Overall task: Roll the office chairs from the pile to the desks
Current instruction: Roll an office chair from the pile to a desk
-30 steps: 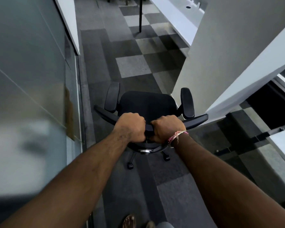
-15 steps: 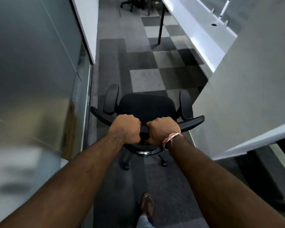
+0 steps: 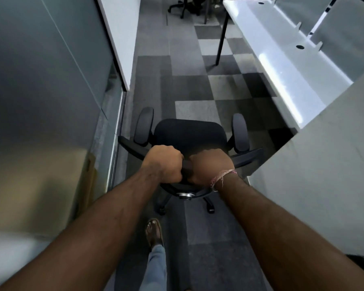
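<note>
The chair point(image 3: 189, 139) is gripped at the top edge of its backrest by the left hand point(image 3: 164, 162) and right hand point(image 3: 210, 164), fists side by side, presumably so the push runs straight. The seat lies just ahead of the hands, between glass wall point(image 3: 51, 80) and partition point(image 3: 324, 164); the counter point(image 3: 282, 59) stands ahead to the right.

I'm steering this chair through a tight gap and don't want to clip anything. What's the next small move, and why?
Probably keep rolling the chair straight ahead, nudged slightly left. Both the left hand and right hand grip its top edge, the grey partition sits close by its right arm, and the white desk lies ahead on the right across open carpet.
</note>
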### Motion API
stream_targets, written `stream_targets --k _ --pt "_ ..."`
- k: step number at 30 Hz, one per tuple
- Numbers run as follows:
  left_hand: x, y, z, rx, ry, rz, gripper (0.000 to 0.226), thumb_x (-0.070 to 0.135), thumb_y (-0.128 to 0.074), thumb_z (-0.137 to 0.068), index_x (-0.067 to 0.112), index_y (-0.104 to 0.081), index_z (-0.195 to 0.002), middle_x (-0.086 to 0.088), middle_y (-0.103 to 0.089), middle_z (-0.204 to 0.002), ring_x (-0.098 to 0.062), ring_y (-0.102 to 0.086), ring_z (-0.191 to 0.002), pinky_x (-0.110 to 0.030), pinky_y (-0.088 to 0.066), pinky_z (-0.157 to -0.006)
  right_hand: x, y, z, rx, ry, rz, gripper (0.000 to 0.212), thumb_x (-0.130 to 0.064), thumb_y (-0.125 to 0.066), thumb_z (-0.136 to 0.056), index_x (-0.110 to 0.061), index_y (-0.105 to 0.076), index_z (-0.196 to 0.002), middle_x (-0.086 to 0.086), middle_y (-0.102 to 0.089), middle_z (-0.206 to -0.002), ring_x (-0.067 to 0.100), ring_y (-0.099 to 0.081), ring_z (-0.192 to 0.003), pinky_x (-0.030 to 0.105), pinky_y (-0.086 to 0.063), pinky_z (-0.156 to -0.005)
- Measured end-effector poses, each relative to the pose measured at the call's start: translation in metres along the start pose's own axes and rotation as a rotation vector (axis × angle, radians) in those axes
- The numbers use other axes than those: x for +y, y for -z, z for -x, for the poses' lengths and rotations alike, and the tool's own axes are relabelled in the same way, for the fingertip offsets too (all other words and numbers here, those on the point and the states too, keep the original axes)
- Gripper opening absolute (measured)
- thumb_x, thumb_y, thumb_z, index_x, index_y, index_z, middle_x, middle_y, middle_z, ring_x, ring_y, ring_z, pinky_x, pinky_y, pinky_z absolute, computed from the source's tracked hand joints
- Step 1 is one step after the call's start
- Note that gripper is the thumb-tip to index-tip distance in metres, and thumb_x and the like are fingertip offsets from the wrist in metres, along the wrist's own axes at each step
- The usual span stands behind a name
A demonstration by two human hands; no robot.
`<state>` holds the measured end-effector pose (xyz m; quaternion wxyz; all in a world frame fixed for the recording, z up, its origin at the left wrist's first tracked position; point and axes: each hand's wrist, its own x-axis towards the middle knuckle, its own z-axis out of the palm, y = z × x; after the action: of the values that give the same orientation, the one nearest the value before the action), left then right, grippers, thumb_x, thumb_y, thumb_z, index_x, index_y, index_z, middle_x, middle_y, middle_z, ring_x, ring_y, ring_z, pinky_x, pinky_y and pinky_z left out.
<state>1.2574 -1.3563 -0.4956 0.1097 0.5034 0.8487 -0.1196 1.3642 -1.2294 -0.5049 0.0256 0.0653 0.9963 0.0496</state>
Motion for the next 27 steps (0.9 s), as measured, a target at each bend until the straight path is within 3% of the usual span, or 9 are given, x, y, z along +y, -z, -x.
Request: stream_targets --k 5,9,17,23,27 --pt "-0.05 0.017 -0.078 0.033 -0.012 0.002 0.019 0.049 -0.06 -0.078 0.032 -0.067 -0.083 0.009 -0.062 -0.071 -0.015 -0.062 -0.066 -0.037 -0.059 -0.069 0.035 -0.002 -0.086 -0.025 -0.046 0.009 0.045 -0.071 -0.046 -0.079 -0.028 -0.056 -0.073 -0.008 -0.058 -0.063 0.018 -0.056 -0.054 0.03 -0.05 -0.055" --pt "-0.094 0.034 -0.149 0.025 -0.032 0.024 0.024 0.054 -0.062 -0.083 0.031 -0.068 -0.085 0.009 -0.061 -0.069 -0.013 -0.061 -0.065 -0.036 -0.058 -0.069 0.065 0.0 -0.16 -0.027 -0.07 0.02 0.045 -0.071 -0.047 -0.078 -0.028 -0.059 -0.074 -0.007 -0.059 -0.065 0.017 -0.054 -0.053 0.028 -0.04 -0.051" --pt "-0.162 0.068 -0.276 0.009 -0.088 0.016 0.029 0.06 -0.061 -0.083 0.032 -0.067 -0.084 0.01 -0.061 -0.07 -0.013 -0.062 -0.064 -0.035 -0.059 -0.067 0.128 -0.003 -0.289 -0.044 -0.11 0.021 0.045 -0.072 -0.049 -0.078 -0.028 -0.06 -0.075 -0.007 -0.061 -0.067 0.018 -0.059 -0.057 0.028 -0.041 -0.053" --pt "-0.211 0.091 -0.372 0.052 -0.073 -0.027 0.026 0.056 -0.059 -0.08 0.033 -0.069 -0.086 0.009 -0.059 -0.068 -0.016 -0.059 -0.064 -0.032 -0.047 -0.061 0.178 -0.006 -0.388 -0.027 -0.096 0.033 0.042 -0.07 -0.051 -0.077 -0.029 -0.058 -0.072 -0.008 -0.058 -0.063 0.016 -0.054 -0.052 0.027 -0.044 -0.052" --pt "-0.244 0.114 -0.454 0.013 -0.044 -0.05 0.019 0.052 -0.063 -0.084 0.034 -0.066 -0.089 0.01 -0.06 -0.072 -0.014 -0.06 -0.068 -0.033 -0.054 -0.066 0.226 -0.009 -0.464 -0.007 -0.1 0.038 0.043 -0.071 -0.054 -0.078 -0.029 -0.057 -0.071 -0.009 -0.055 -0.06 0.016 -0.051 -0.05 0.026 -0.037 -0.05"
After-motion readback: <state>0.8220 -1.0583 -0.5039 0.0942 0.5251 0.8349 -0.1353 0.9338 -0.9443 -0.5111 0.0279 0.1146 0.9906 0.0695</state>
